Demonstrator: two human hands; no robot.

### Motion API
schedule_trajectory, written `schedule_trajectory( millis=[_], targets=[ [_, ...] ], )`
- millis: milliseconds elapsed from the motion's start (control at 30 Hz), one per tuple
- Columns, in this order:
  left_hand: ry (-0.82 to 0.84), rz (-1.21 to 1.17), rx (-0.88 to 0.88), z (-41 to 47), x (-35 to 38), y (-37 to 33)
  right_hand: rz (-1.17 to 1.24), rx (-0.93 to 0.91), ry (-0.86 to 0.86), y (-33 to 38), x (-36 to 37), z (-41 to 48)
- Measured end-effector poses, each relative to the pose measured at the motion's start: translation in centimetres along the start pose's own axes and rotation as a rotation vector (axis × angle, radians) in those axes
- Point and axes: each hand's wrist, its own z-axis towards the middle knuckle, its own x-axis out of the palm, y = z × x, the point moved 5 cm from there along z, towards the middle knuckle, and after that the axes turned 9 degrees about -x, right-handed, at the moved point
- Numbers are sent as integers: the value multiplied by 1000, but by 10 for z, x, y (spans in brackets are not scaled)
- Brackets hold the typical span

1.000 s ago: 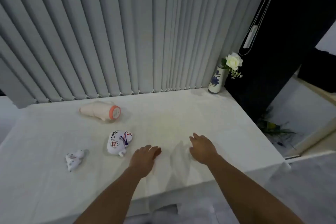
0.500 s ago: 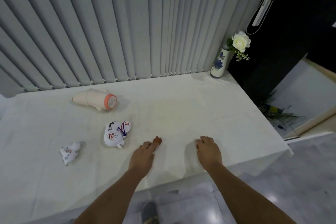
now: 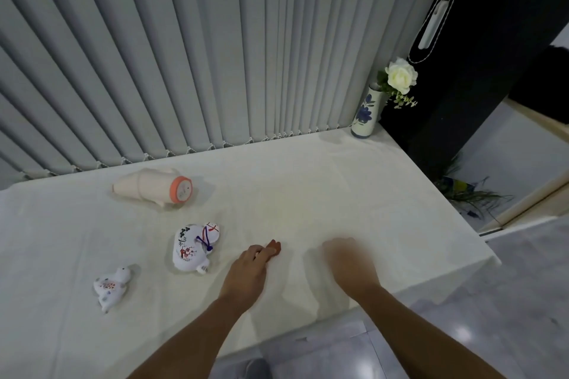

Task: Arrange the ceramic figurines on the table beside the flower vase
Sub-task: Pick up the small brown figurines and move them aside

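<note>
Three ceramic figurines lie toppled on the white-clothed table (image 3: 308, 181). A pale peach figurine (image 3: 154, 186) with an orange-rimmed base is at the back left. A white painted figurine (image 3: 192, 248) with a purple cord lies in the middle left. A small white animal figurine (image 3: 110, 288) lies front left. The blue-and-white flower vase (image 3: 365, 114) with a white rose stands at the far right corner. My left hand (image 3: 249, 271) rests palm down just right of the painted figurine, holding nothing. My right hand (image 3: 349, 261), blurred, hovers near the front edge, empty.
Grey vertical blinds (image 3: 184, 55) hang right behind the table. A dark panel with a blind cord (image 3: 434, 24) stands at the right. The table's right and front edges drop to a glossy grey floor, where a plant (image 3: 468, 191) lies.
The view shifted slightly as my head moved. Both hands stayed near the front of the table; the right hand moved a little and is blurred. The figurines have not moved.
</note>
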Motion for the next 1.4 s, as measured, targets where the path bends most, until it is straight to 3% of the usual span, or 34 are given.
schedule_trajectory(
  millis=[167,400,700,900,1133,1400],
  targets=[
    [2,-51,-2,14,-8,-16,240,44,-97,17,2,9],
    [61,-70,23,29,-7,-19,356,139,-159,12,12,9],
    [108,61,110,44,-4,-32,388,208,-219,3,9,10],
    [142,10,50,59,-2,-45,531,320,-208,-7,6,11],
    [196,-80,30,87,8,-74,521,339,-283,-36,-9,23],
    [218,-108,49,135,25,-111,529,370,-249,-84,-26,48]
  ],
)
